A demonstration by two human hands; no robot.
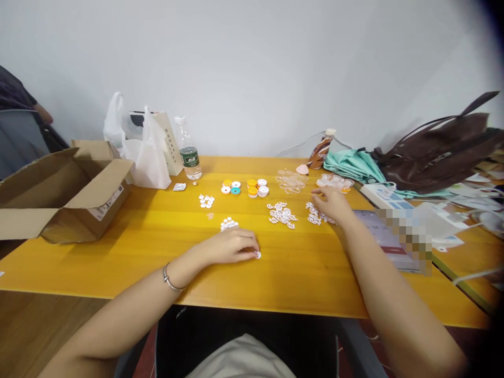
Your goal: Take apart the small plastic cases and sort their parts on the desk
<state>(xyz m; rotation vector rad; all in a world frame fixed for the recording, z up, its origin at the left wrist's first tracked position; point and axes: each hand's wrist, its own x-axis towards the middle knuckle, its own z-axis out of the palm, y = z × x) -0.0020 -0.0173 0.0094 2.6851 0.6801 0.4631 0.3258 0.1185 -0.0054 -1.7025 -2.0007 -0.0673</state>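
My left hand point(235, 245) rests low over the table, fingers closed at the tips on a small white round disc point(258, 255). Behind it lies a cluster of small white round pieces point(229, 224). My right hand point(333, 202) reaches over a pile of white openwork leaf-shaped pieces point(313, 214), its fingers bent and apart; whether a fingertip touches one is unclear. A second pile of white leaf-shaped pieces point(282, 214) lies to its left. Clear rings point(292, 181) and a group of clear and orange pieces point(334, 182) sit just beyond that hand.
Orange, white and teal round spools point(252, 192) and white pegged discs point(206, 201) lie mid-table. An open cardboard box point(98, 210), plastic bag point(147, 157) and water bottle point(189, 157) stand left. A coffee bottle point(321, 151), brown bag point(437, 152) and tablet point(378, 233) are right.
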